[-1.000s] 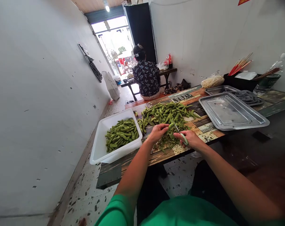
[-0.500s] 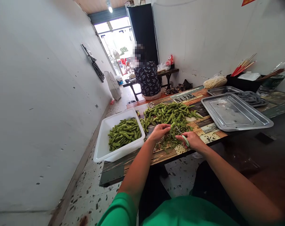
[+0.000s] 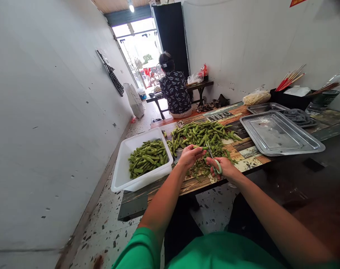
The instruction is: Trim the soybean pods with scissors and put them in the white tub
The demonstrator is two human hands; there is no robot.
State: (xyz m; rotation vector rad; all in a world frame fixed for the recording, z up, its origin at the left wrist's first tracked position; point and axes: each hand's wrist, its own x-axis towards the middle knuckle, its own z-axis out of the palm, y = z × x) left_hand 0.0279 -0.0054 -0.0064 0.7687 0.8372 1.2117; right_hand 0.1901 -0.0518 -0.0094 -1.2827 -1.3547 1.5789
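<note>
Between the fingers of my left hand (image 3: 190,156) is a green edamame pod (image 3: 201,148), held lengthwise and pointing right. My right hand (image 3: 222,168) is closed round the pale green handles of a pair of scissors (image 3: 218,166). The slim metal blades point up and away, parted around the pod's right end. Behind both hands lies a heap of edamame pods (image 3: 199,133) on the patterned table, with small trimmings (image 3: 199,169) scattered beneath them. To the left, a white plastic tub (image 3: 124,157) holds many more pods (image 3: 147,158).
Metal trays (image 3: 282,132) lie on the table (image 3: 251,153) to the right, with a dark cloth (image 3: 299,116), a bag of pale sticks (image 3: 256,97) and a black box of skewers (image 3: 287,98) behind. A person (image 3: 175,91) sits farther off, facing away, at another table.
The pod in my left hand has turned from upright to nearly level. My right hand has turned and shifted slightly left, and the scissor blades now point more upward.
</note>
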